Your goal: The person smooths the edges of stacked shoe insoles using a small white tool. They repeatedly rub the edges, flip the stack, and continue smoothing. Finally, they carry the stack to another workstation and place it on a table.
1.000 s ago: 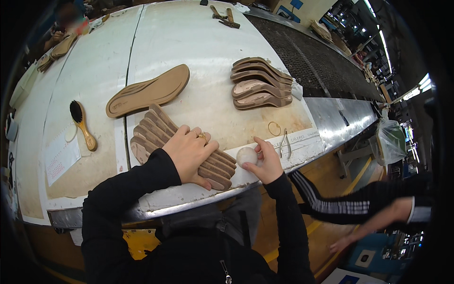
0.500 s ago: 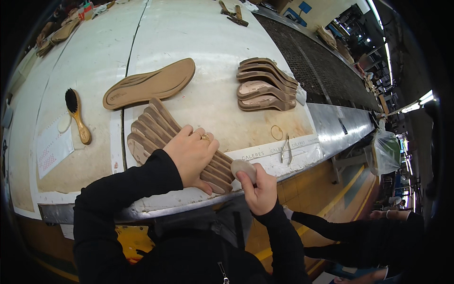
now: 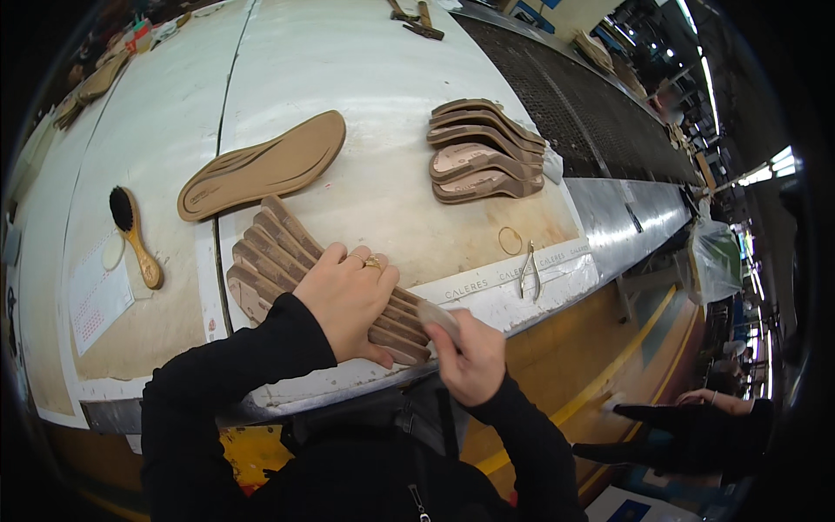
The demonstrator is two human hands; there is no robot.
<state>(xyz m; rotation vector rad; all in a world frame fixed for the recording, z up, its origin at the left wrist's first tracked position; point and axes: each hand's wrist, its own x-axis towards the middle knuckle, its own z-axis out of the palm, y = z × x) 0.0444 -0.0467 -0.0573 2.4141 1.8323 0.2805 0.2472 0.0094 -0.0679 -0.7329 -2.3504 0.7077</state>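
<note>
A fanned stack of brown shoe soles (image 3: 277, 250) lies near the table's front edge. My left hand (image 3: 345, 300), with rings on it, presses over the stack's middle, fingers across the top and thumb on the near side. In my right hand (image 3: 476, 355) is a flat, rounded greyish-white pad (image 3: 441, 322), held between thumb and fingers. The pad meets the right-hand ends of the soles, seen nearly edge-on. Just behind the stack lies a single tan insole (image 3: 278, 165), flat on the table.
A second group of soles (image 3: 487, 152) stands at the right. Nearer are a tan ring (image 3: 510, 239) and nippers (image 3: 530, 271). To the left lie a brush (image 3: 136, 239), a white oval piece (image 3: 113, 250) and a printed sheet (image 3: 98, 300). Hammers (image 3: 424, 24) rest at the back.
The pad in my right hand has turned from showing its broad face to nearly edge-on, at the soles' ends. My left hand keeps its hold. The whole view has shifted slightly.
</note>
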